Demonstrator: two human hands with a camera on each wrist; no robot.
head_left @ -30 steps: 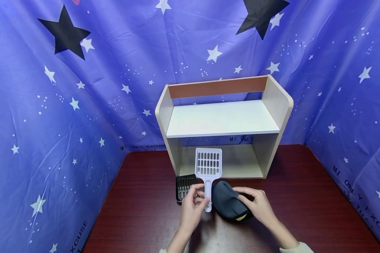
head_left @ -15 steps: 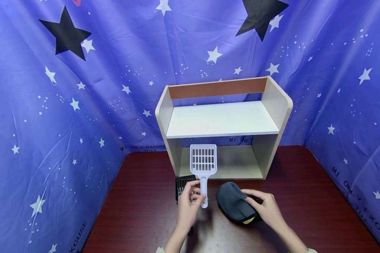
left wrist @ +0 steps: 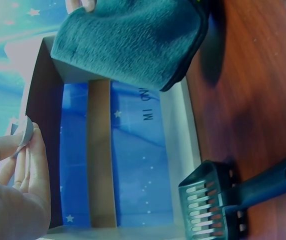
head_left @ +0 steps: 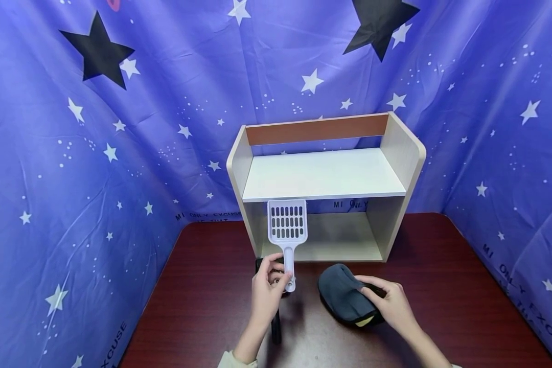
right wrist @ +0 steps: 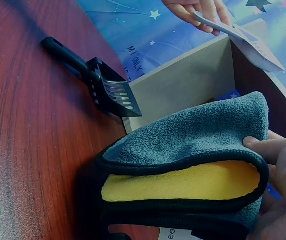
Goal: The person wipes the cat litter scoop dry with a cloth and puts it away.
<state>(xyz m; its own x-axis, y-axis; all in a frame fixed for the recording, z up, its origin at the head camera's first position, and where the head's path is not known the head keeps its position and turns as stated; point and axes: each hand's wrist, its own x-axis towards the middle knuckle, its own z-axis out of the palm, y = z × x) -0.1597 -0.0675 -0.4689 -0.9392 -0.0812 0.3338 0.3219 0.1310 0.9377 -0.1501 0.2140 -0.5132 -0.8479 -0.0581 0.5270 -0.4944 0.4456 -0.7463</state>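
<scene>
My left hand (head_left: pixel 268 289) pinches the handle of a white slotted litter scoop (head_left: pixel 287 220), held upright above the table with its blade in front of the shelf. In the right wrist view that scoop (right wrist: pixel 255 50) shows edge-on at the upper right. My right hand (head_left: pixel 393 301) grips a folded cloth (head_left: pixel 345 294), grey-blue outside with black edging. Its yellow inner side (right wrist: pixel 183 185) and a white label show in the right wrist view. A black slotted litter scoop (right wrist: pixel 108 87) lies on the table, partly hidden behind my left hand in the head view.
A two-tier wooden shelf (head_left: pixel 324 174) with a white upper board stands at the back of the dark red table (head_left: pixel 202 286). Blue star-printed curtains (head_left: pixel 165 102) enclose the table at the back and on both sides.
My left hand has moved left and slightly up with the white scoop, now overlapping the black scoop. My right hand has shifted a little right with the cloth, widening the gap between them.
</scene>
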